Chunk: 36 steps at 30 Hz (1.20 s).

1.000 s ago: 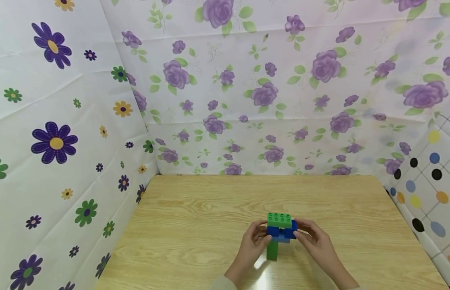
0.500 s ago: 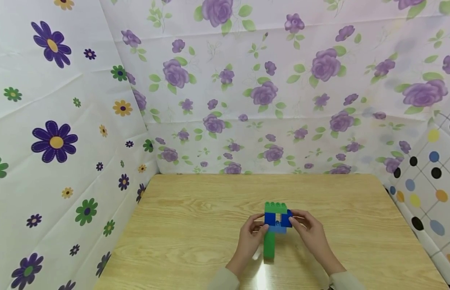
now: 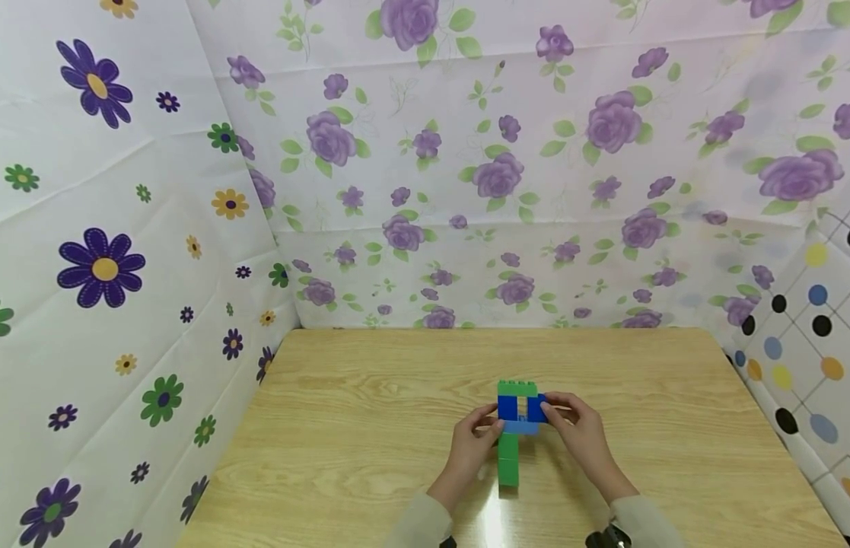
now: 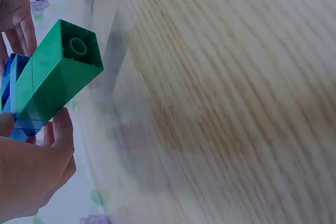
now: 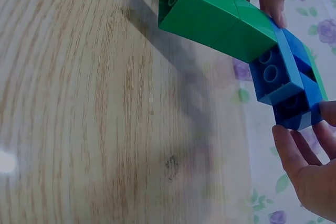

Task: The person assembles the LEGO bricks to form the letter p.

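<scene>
A joined toy building-brick figure is held up over the table between both hands. Two green bricks (image 3: 508, 460) form its leg, their hollow underside facing the left wrist camera. Above them lies a light blue brick (image 3: 522, 428), wider than the leg. It carries two dark blue bricks (image 3: 507, 407) with a gap between them, and a green studded brick (image 3: 517, 389) spans the top. My left hand (image 3: 469, 447) pinches the figure's left side around the light blue level. With thumb and fingers, my right hand (image 3: 584, 432) grips the right dark blue brick (image 5: 296, 113), which juts outward.
A wood-grain table (image 3: 370, 411) lies under the hands, reflecting a bright light at its front. Floral sheeting (image 3: 438, 190) rises behind it, with daisy-patterned sheeting (image 3: 157, 320) on the left and dotted sheeting (image 3: 801, 365) on the right.
Both hands have lifted the brick figure slightly away from me and a little left. It has tilted, so its top studs show less and the front of its green leg shows more.
</scene>
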### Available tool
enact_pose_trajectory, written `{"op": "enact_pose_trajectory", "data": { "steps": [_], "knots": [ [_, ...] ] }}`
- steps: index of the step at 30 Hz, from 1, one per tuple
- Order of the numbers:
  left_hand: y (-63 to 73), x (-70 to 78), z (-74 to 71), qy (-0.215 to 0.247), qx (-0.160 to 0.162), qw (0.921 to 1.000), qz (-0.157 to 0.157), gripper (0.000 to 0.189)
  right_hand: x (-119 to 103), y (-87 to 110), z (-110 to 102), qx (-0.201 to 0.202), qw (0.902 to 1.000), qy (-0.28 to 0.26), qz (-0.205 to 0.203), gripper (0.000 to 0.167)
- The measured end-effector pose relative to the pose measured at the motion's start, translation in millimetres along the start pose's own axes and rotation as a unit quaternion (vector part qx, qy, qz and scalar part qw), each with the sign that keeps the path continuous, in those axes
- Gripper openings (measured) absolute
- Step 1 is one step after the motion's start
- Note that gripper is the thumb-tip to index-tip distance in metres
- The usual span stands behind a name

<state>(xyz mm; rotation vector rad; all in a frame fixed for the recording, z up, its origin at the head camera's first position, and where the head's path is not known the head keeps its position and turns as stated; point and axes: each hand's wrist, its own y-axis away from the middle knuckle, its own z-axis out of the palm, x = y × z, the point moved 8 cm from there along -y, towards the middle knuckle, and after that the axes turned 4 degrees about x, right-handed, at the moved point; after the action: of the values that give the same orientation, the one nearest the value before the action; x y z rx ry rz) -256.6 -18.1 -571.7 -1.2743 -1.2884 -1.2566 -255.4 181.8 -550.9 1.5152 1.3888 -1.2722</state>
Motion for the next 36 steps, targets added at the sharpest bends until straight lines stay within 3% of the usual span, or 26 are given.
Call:
{"op": "enact_pose_trajectory", "data": {
  "steps": [12, 21, 31, 36],
  "knots": [
    [-2.8, -5.7, 3.0, -0.030, 0.000, 0.9995, -0.009, 0.037, 23.2, -7.9, 6.0, -0.003, 0.9979, -0.021, 0.062, 0.035],
    [-11.2, -11.4, 3.2, -0.050, -0.007, 0.9985, -0.020, 0.035, 31.0, -11.9, 8.9, -0.010, 0.9983, -0.001, 0.058, 0.033],
    [-19.7, -11.7, 3.9, -0.073, -0.006, 0.9972, 0.012, 0.032, 38.3, -16.3, 12.4, -0.023, 0.9976, 0.032, 0.057, 0.034],
    [-23.0, -17.0, 6.8, -0.090, -0.014, 0.9958, 0.005, 0.032, 42.7, -18.7, 14.2, -0.021, 0.9965, 0.060, 0.053, 0.034]
  ]
}}
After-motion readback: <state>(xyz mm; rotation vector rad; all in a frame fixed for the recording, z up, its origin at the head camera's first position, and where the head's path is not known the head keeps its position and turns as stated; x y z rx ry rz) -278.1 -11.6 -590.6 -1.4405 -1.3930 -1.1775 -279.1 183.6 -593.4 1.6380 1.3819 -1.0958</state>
